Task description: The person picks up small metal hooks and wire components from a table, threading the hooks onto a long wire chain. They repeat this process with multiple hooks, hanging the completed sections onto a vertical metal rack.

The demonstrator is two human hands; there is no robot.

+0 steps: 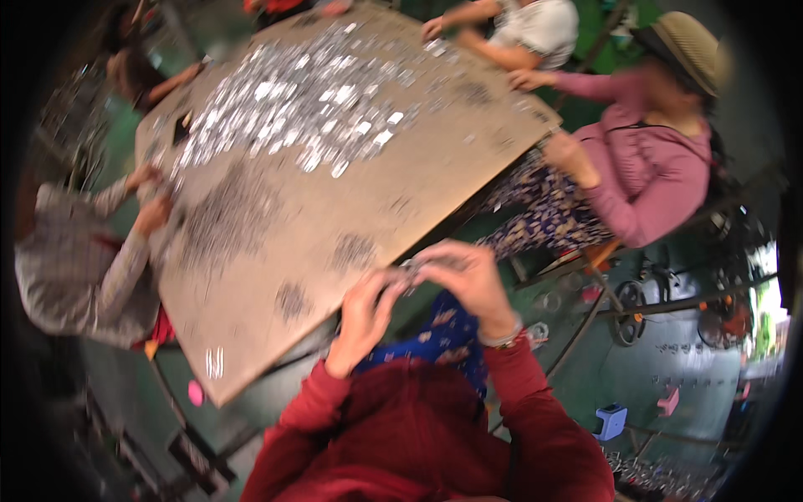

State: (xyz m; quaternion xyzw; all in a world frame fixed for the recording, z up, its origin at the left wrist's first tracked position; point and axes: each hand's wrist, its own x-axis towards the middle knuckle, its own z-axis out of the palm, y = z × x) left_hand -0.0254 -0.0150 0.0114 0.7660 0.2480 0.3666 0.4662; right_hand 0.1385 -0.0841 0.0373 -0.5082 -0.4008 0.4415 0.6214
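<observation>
Over the near edge of a large brown table point(309, 217), my left hand point(365, 314) and my right hand point(470, 279) meet with their fingertips together. Between them is a small shiny metal piece point(409, 272), blurred and mostly covered by the fingers. Both hands are closed on it, thumbs and fingers pinched. A broad heap of shiny silver metal pieces point(293, 96) covers the far part of the table. Closer to me lie small clusters of dark thin pieces, one cluster point(293, 301) left of my left hand and another cluster point(355, 250) just beyond it.
A person in pink point(648, 159) sits at the right edge, and a person in a plaid shirt point(75, 259) works at the left. More people sit along the far sides. A few silver strips point(215, 363) rest at the near-left corner. A blue stool point(611, 422) stands on the floor.
</observation>
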